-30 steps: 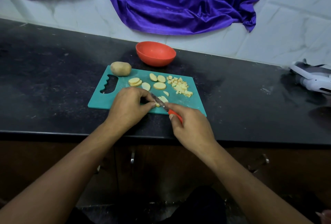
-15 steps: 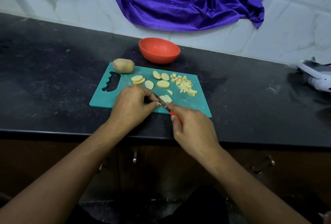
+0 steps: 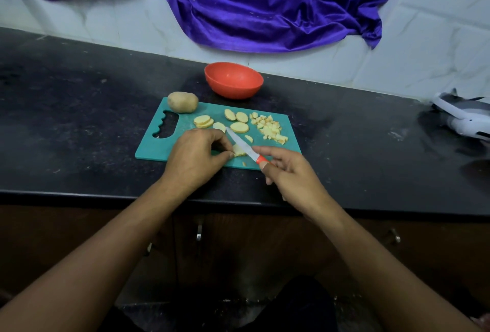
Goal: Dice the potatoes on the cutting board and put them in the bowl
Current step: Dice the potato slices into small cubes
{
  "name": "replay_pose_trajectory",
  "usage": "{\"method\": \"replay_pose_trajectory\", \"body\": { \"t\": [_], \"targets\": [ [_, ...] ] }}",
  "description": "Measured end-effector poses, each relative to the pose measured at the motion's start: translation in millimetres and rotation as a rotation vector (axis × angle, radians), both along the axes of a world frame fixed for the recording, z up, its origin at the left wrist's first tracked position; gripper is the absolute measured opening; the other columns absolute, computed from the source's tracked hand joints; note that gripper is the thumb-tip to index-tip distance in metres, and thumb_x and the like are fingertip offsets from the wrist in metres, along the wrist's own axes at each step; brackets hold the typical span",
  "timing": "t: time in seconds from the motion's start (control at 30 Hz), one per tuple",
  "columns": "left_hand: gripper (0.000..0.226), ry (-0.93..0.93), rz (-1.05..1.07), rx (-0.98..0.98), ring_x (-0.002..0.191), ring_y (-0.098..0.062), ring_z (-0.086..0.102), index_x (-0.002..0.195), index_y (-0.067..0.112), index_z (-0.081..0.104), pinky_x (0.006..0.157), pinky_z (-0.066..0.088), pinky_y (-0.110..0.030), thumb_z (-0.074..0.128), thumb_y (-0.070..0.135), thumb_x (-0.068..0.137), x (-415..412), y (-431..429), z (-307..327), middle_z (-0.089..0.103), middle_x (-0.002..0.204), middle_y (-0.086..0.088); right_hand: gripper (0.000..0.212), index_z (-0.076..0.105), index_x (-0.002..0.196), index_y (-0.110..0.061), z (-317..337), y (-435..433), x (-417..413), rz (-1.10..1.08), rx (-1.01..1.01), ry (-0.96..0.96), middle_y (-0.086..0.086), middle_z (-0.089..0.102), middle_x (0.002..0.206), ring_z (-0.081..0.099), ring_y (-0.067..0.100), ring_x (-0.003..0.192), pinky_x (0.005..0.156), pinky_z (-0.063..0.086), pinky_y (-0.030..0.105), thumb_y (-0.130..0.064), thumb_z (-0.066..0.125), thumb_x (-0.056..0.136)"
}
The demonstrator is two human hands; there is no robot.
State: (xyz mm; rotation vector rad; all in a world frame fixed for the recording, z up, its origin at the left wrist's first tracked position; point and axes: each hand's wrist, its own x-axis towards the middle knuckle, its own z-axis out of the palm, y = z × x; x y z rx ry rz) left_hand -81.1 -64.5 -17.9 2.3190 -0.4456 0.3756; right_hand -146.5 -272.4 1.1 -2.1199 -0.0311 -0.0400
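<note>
Dicing partway: left hand (image 3: 195, 154) pinches a slice (image 3: 238, 151), right hand (image 3: 289, 172) grips the knife (image 3: 245, 146); other slices (image 3: 239, 127) and whole potato (image 3: 183, 102) uncut, bowl (image 3: 233, 89) looks empty.

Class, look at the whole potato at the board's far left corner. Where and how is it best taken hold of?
Grip the potato across its narrow middle, coming down from above. It lies on its side with its long axis left to right, so the short width is the easier span.
</note>
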Motion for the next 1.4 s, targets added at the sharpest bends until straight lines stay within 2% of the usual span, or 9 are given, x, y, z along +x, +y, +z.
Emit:
{"method": "replay_pose_trajectory", "body": {
  "t": [0.17, 0.3, 0.47, 0.63, 0.73, 1.03, 1.13, 1.2, 1.4],
  "targets": [
    [0.014, 0.035, -0.019, -0.106, 0.086, 0.008, 0.065, 0.089, 0.031, 0.071, 0.082, 0.053, -0.019, 0.082, 0.023, 0.085, -0.1, 2.5, 0.8, 0.071, 0.085, 0.019, 0.034, 0.066, 0.136, -0.028, -2.8, -3.9, 4.3, -0.059, 0.171, -0.098, -0.006, 0.06, 0.074, 0.05, -0.001, 0.046, 0.043, 0.036, 0.01, -0.015, 0.058, 0.105],
    [0.012, 0.053, -0.031, -0.147, 0.084, 0.001, 0.067, 0.096, 0.027, 0.074, 0.082, 0.057, -0.025, 0.079, 0.02, 0.088, 6.7, 3.8, 5.6, 0.072, 0.088, 0.015, 0.034, 0.065, 0.135, -0.027, -10.6, -9.2, 9.5, -0.147, 0.414, -0.112, 0.006, 0.054, 0.072, 0.035, 0.003, 0.04, 0.036, 0.029, 0.018, -0.012, 0.056, 0.106],
    [0.012, 0.031, -0.078, -0.044, 0.078, -0.004, 0.065, 0.099, 0.028, 0.078, 0.08, 0.056, -0.031, 0.074, 0.022, 0.09, 29.9, -15.4, 24.9, 0.074, 0.092, 0.015, 0.036, 0.066, 0.132, -0.025, -10.1, -17.0, 11.0, -0.146, 0.614, -0.073, 0.007, 0.053, 0.071, 0.027, 0.008, 0.039, 0.035, 0.021, 0.022, -0.007, 0.054, 0.105],
    [0.019, 0.037, -0.134, 0.273, 0.099, -0.014, 0.066, 0.109, 0.03, 0.078, 0.085, 0.051, -0.03, 0.074, 0.027, 0.091, 58.8, -40.8, 33.6, 0.074, 0.113, 0.011, 0.034, 0.065, 0.134, -0.023, -11.2, -17.3, 9.5, -0.132, 0.623, -0.098, 0.007, 0.053, 0.069, 0.028, 0.007, 0.037, 0.034, 0.023, 0.021, -0.009, 0.054, 0.106],
    [0.015, 0.037, -0.184, 0.416, 0.104, -0.015, 0.064, 0.105, 0.031, 0.079, 0.083, 0.047, -0.029, 0.07, 0.025, 0.094, 65.8, -47.3, 34.1, 0.073, 0.11, 0.011, 0.033, 0.065, 0.134, -0.023, -10.1, -16.8, 8.1, -0.133, 0.605, -0.115, 0.007, 0.054, 0.069, 0.029, 0.007, 0.037, 0.034, 0.025, 0.022, -0.01, 0.055, 0.106],
    [0.029, 0.084, -0.417, 0.478, 0.094, -0.002, 0.055, 0.115, 0.033, 0.077, 0.088, 0.044, -0.025, 0.063, 0.014, 0.098, 64.3, -21.9, 42.6, 0.057, 0.098, 0.028, 0.032, 0.065, 0.135, -0.024, -11.0, -16.8, 8.8, -0.118, 0.552, -0.128, 0.009, 0.055, 0.072, 0.032, 0.007, 0.038, 0.035, 0.028, 0.021, -0.013, 0.056, 0.106],
    [0.047, 0.174, -0.476, 0.487, 0.096, 0.001, 0.055, 0.123, 0.03, 0.073, 0.095, 0.043, -0.02, 0.054, -0.003, 0.095, 64.9, -13.9, 47.6, 0.057, 0.107, 0.023, 0.033, 0.064, 0.135, -0.024, -11.6, -16.2, 9.3, -0.115, 0.543, -0.129, 0.007, 0.055, 0.071, 0.032, 0.007, 0.038, 0.035, 0.029, 0.021, -0.013, 0.056, 0.106],
    [0.063, 0.265, -0.513, 0.522, 0.103, -0.003, 0.057, 0.131, 0.032, 0.069, 0.102, 0.047, -0.028, 0.049, -0.01, 0.088, 65.9, -9.5, 52.0, 0.053, 0.111, 0.021, 0.032, 0.064, 0.135, -0.024, -11.8, -15.6, 9.3, -0.12, 0.535, -0.129, 0.007, 0.056, 0.071, 0.032, 0.007, 0.038, 0.035, 0.029, 0.021, -0.013, 0.056, 0.106],
    [0.068, 0.435, -0.572, 0.586, 0.11, -0.006, 0.054, 0.139, 0.04, 0.059, 0.105, 0.048, -0.034, 0.074, 0.003, 0.084, 73.6, -5.3, 59.7, 0.05, 0.12, 0.018, 0.032, 0.065, 0.134, -0.023, -11.5, -13.6, 9.1, -0.134, 0.499, -0.133, 0.007, 0.056, 0.071, 0.034, 0.007, 0.038, 0.035, 0.03, 0.021, -0.013, 0.056, 0.106]
  ]
}}
